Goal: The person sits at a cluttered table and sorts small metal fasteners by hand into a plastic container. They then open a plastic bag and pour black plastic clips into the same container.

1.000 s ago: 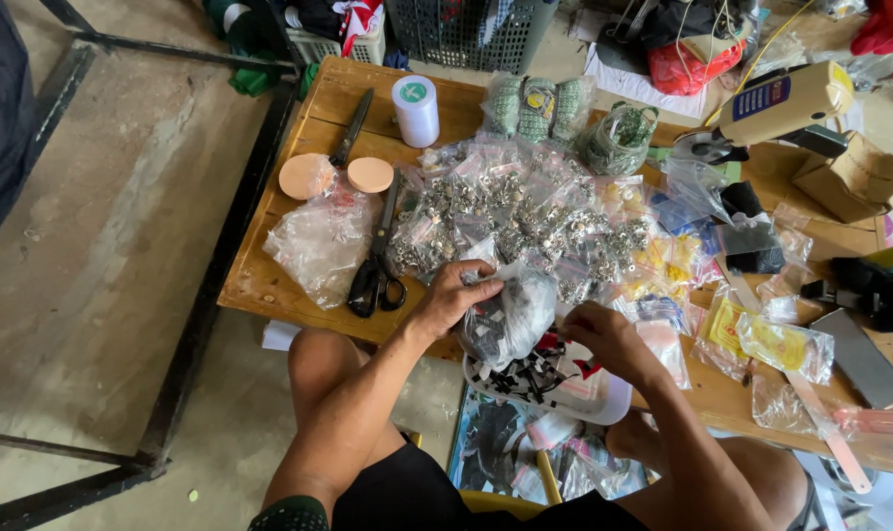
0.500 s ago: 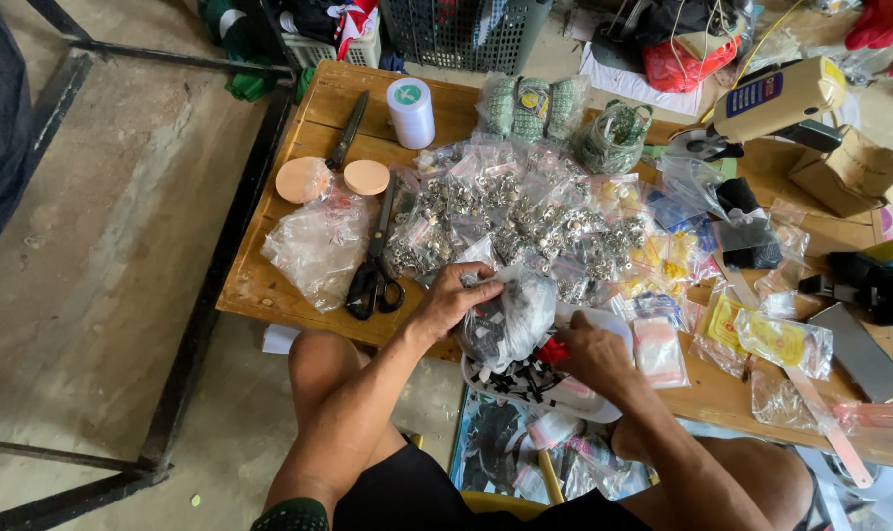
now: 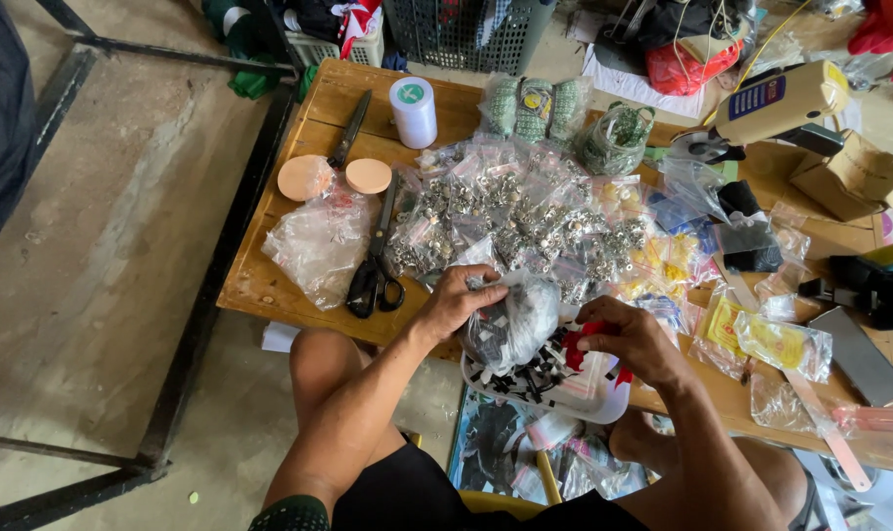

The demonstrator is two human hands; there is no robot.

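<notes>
pinching the limp, light, likely slippery clear plastic bag (image 3: 513, 323) at its gathered top, the left hand (image 3: 458, 300) grips it while the right hand (image 3: 631, 339) clasps a red piece (image 3: 576, 346).

worktop (image 3: 269, 285) tan wood | scissors (image 3: 376, 265) black, beside clear bag (image 3: 319, 241) | spool (image 3: 413, 110) white, green-topped | tray (image 3: 604, 388) white, holding black and red bits

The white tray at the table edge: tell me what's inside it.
The white tray holds small black pieces and something red. The left hand's clear bag and the right hand cover the rest.
</notes>
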